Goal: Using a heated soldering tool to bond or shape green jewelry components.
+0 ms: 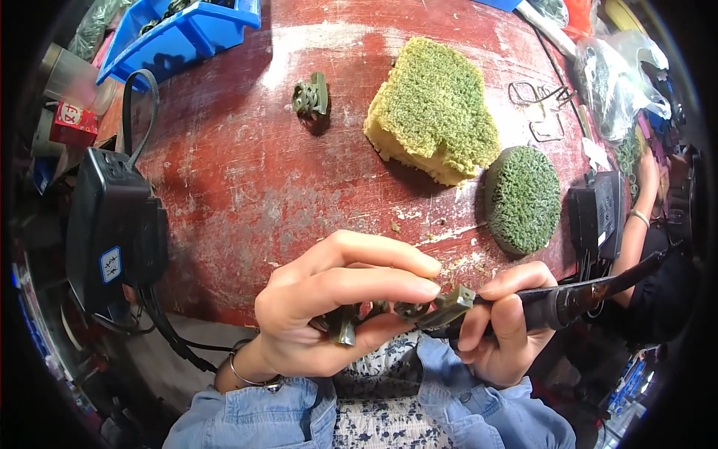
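Left hand (325, 292) closes around a green carving (453, 303); right hand (508, 337) grips a black tool (544, 310).

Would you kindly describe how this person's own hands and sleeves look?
The left hand and right hand are both ungloved. The left sleeve and right sleeve are light blue and look like denim. A thin, silvery bangle circles the left wrist.
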Available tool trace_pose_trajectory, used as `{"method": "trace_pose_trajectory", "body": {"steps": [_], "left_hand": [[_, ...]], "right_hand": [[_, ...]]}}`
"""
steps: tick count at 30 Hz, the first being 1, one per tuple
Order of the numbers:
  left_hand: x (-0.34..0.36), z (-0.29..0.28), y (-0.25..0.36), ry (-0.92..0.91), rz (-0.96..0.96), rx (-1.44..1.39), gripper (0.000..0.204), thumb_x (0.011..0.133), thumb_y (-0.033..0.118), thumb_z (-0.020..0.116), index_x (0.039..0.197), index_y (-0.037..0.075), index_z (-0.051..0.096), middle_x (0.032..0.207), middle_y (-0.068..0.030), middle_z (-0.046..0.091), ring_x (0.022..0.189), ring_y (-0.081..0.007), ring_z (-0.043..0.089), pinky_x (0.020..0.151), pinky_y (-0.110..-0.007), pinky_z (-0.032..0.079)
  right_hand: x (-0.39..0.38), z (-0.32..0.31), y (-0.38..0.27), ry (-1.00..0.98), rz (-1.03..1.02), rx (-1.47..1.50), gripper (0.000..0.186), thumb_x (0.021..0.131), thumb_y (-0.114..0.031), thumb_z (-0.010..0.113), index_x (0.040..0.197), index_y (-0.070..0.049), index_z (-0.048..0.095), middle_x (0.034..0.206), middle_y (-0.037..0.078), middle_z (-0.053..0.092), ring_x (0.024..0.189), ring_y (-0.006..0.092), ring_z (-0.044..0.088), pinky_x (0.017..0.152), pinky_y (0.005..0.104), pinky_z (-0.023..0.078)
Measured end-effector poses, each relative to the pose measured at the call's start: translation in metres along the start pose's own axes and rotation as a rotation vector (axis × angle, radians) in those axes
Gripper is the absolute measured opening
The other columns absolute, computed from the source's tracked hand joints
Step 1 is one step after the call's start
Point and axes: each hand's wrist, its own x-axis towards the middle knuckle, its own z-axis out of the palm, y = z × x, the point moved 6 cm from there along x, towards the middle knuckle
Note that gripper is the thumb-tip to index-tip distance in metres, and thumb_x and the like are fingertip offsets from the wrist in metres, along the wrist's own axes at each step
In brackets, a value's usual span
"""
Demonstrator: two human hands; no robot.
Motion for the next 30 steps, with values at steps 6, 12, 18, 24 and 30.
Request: {"method": "trace_pose_trajectory", "body": {"steps": [6,12,18,24,30], "left_hand": [[0.0,0.0,-0.001,-0.027,0.009,-0.014,0.034,0.066,-0.008,0.069,0.098,-0.001,0.062,0.099,-0.0178,0.061,0.089,-0.0246,0.061,0.076,-0.031,0.049],[-0.001,-0.001,-0.001,-0.003,0.017,0.007,0.025,0.069,0.002,0.073,0.09,0.001,0.06,0.093,-0.0189,0.06,0.086,-0.0243,0.061,0.075,-0.032,0.049],[0.0,0.0,0.001,-0.006,0.038,0.052,0.025,0.069,0.001,0.072,0.091,0.001,0.061,0.093,-0.0186,0.06,0.085,-0.0242,0.061,0.074,-0.032,0.049],[-0.002,0.0,0.0,-0.026,0.021,0.085,0.026,0.068,0.001,0.073,0.091,0.001,0.061,0.094,-0.018,0.06,0.086,-0.0242,0.061,0.074,-0.032,0.049],[-0.001,-0.002,-0.006,-0.012,-0.023,-0.022,0.033,0.068,-0.004,0.069,0.1,-0.003,0.061,0.1,-0.018,0.06,0.09,-0.0232,0.061,0.074,-0.029,0.05]], "right_hand": [[0.004,-0.001,0.007,-0.054,0.137,0.0,0.02,0.088,-0.018,0.054,0.091,0.002,0.053,0.052,0.012,0.056,0.038,0.0109,0.047,0.035,0.0218,0.035],[0.011,-0.002,0.017,-0.037,0.205,0.231,0.022,0.089,-0.019,0.051,0.09,0.002,0.051,0.047,0.011,0.053,0.03,0.0099,0.04,0.029,0.0207,0.026],[0.002,0.001,0.005,0.034,0.048,-0.053,0.025,0.09,-0.024,0.053,0.091,0.001,0.051,0.052,0.011,0.055,0.038,0.0103,0.048,0.032,0.0198,0.031],[0.003,0.001,0.009,0.008,0.084,-0.015,0.024,0.09,-0.023,0.053,0.09,0.001,0.052,0.053,0.01,0.055,0.037,0.01,0.048,0.032,0.0203,0.03],[0.006,-0.009,0.015,0.075,-0.006,0.093,0.025,0.091,-0.022,0.05,0.086,0.002,0.051,0.045,0.006,0.048,0.032,0.008,0.041,0.03,0.0206,0.024]]}}
